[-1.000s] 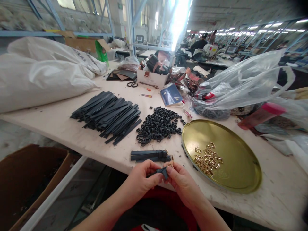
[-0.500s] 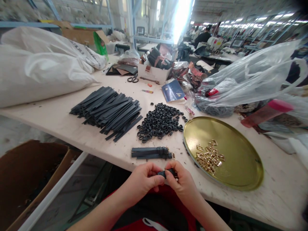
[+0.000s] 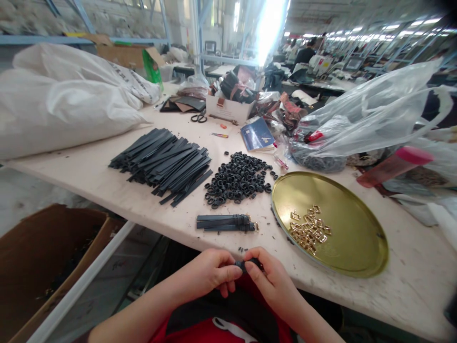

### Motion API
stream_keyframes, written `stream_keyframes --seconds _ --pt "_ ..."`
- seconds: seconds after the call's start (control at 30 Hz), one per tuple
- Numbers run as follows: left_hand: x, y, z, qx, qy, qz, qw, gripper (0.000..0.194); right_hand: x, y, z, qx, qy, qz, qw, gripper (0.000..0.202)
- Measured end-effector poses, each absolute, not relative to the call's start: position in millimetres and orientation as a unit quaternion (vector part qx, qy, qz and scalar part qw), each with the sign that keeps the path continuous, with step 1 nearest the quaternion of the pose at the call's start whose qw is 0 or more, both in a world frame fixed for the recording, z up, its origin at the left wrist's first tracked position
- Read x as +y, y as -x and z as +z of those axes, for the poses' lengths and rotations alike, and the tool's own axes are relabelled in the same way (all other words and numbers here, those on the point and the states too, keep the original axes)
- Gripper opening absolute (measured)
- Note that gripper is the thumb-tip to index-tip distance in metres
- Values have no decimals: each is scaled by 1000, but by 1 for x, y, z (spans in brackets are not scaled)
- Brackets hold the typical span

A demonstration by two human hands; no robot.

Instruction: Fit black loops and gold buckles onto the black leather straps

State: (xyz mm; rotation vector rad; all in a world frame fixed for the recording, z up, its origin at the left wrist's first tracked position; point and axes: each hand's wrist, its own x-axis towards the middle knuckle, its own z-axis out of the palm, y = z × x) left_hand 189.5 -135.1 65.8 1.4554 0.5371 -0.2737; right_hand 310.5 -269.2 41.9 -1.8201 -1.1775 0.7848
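At the table's front edge my left hand (image 3: 218, 272) and my right hand (image 3: 266, 272) pinch a short dark leather strap (image 3: 241, 265) between them. Most of the strap is hidden by my fingers. Just beyond lie several finished-looking straps with loops and gold buckles (image 3: 226, 223), side by side. Farther back is a heap of small black loops (image 3: 239, 178), and left of it a pile of flat dark strips (image 3: 164, 164). To the right, a round gold tray (image 3: 357, 238) holds a cluster of gold buckles (image 3: 310, 229).
A white sack (image 3: 71, 105) fills the table's back left. Scissors (image 3: 198, 117), a blue booklet (image 3: 257, 135) and a white box of scraps (image 3: 230, 109) stand behind. On the right are a plastic bag (image 3: 371, 119) and a pink-capped bottle (image 3: 394, 166). An open carton (image 3: 53, 267) stands below left.
Both hands have dropped slightly nearer my body, still holding the strap. My left fingers have shifted their grip. The view has moved a little.
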Motion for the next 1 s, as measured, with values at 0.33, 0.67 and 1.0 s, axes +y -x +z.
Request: stream_keyframes --seconds 0.33,0.67,1.0 --pt "-123 -210 59 178 -806 -112 553 28 -252 -316 29 -510 736 214 391 13" --pt "-36 -235 49 282 -952 72 91 25 -190 -352 -4 -582 765 -93 262 20" --pt "23 -259 27 375 -927 18 -3 29 -195 -348 -7 -575 749 -148 294 25"
